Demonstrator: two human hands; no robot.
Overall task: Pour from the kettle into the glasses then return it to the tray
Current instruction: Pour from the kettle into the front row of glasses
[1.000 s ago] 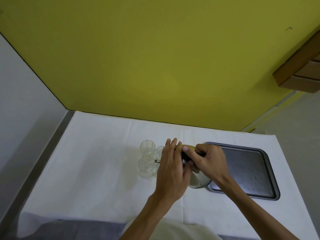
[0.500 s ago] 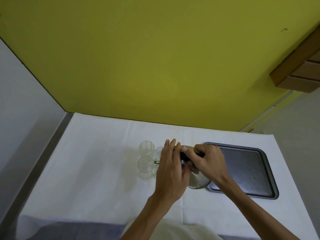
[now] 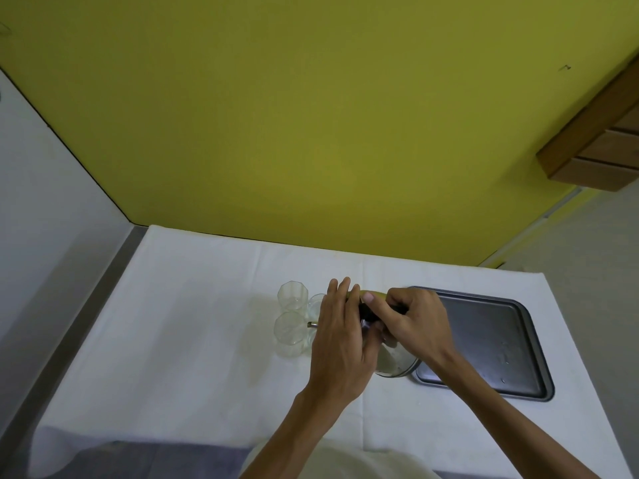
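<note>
Kettle (image 3: pixel 394 368) work dominated the scene, though the white-clothed table (image 3: pixel 193 326) was the largest thing, then the dark baking tray (image 3: pixel 491 344) near its right edge. Tilted left of the tray, the kettle aimed its spout (image 3: pixel 313 324) over the nearest glass (image 3: pixel 289 331), apparently mid-pour. The right hand (image 3: pixel 411 323) was closed around its dark handle; the left hand (image 3: pixel 342 337) lay flat on top, fingers extended, probably steadying the lid. Two more glasses (image 3: pixel 293 295) clustered behind.

A home room: yellow wall (image 3: pixel 311 115), wooden drawers (image 3: pixel 601 143), cloth-covered table (image 3: pixel 193 323).
</note>
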